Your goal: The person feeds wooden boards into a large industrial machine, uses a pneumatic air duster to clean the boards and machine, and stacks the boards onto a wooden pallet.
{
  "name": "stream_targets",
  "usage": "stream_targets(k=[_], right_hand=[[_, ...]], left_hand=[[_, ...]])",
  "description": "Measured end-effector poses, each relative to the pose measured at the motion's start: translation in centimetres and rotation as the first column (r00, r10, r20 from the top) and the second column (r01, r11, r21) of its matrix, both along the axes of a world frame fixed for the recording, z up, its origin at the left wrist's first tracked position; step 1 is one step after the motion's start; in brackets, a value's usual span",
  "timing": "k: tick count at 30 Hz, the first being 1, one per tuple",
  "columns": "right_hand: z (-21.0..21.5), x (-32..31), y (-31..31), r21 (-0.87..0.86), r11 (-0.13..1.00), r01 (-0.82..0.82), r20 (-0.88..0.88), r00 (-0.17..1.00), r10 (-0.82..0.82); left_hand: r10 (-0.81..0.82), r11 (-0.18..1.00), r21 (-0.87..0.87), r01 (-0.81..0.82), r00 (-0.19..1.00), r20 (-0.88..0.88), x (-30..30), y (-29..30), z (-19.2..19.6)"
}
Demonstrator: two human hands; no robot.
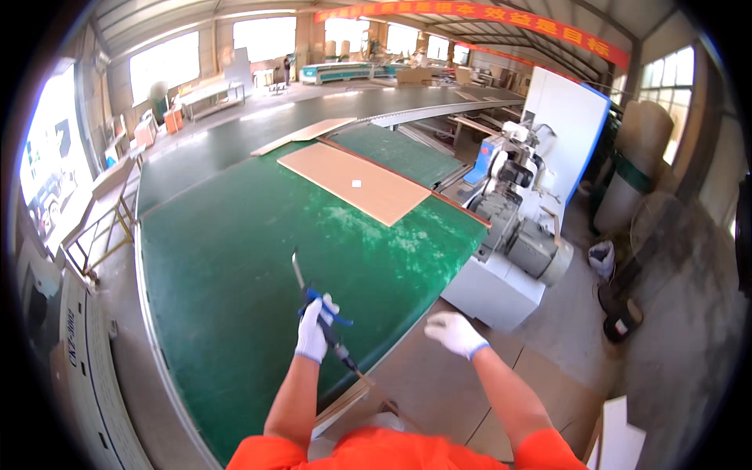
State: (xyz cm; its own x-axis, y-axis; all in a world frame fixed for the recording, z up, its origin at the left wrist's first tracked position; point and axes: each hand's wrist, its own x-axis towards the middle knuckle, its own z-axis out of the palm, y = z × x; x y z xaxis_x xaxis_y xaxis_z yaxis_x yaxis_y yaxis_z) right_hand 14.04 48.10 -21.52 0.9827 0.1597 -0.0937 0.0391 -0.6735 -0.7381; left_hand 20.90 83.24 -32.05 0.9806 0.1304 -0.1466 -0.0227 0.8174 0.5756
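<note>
My left hand (312, 335), in a white glove, is wrapped round an air blow gun (330, 338) with a dark body, blue trigger and thin metal nozzle. The nozzle points away from me over the wide green conveyor belt (227, 298), and a hose runs from the gun's lower end. My right hand (457, 334), also gloved in white, hovers just off the belt's right edge. Its fingers are curled in, and nothing shows in them. Farther along the belt lies a flat tan panel (368, 193) with a small white label on top.
A machine with grey motors (533, 244) stands at the belt's right side. Another tan panel (305, 135) lies beyond the first. A pale machine cabinet (98, 384) is at lower left. White offcuts (619, 439) lean at lower right. One person (287, 70) stands far back.
</note>
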Motion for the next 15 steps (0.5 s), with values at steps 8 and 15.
stream_targets(k=[8, 15], right_hand=[[-3.1, 43.2, -6.6, -0.27, 0.962, -0.036, 0.073, 0.996, 0.058], [-8.1, 77.9, -5.7, -0.456, 0.886, 0.085, 0.25, 0.967, 0.036]], left_hand=[[0.081, 0.881, 0.474, -0.009, 0.988, -0.132, 32.8, -10.7, 0.8], [0.522, 0.251, 0.966, 0.067, 0.83, -0.193, 52.4, -13.4, -3.2]])
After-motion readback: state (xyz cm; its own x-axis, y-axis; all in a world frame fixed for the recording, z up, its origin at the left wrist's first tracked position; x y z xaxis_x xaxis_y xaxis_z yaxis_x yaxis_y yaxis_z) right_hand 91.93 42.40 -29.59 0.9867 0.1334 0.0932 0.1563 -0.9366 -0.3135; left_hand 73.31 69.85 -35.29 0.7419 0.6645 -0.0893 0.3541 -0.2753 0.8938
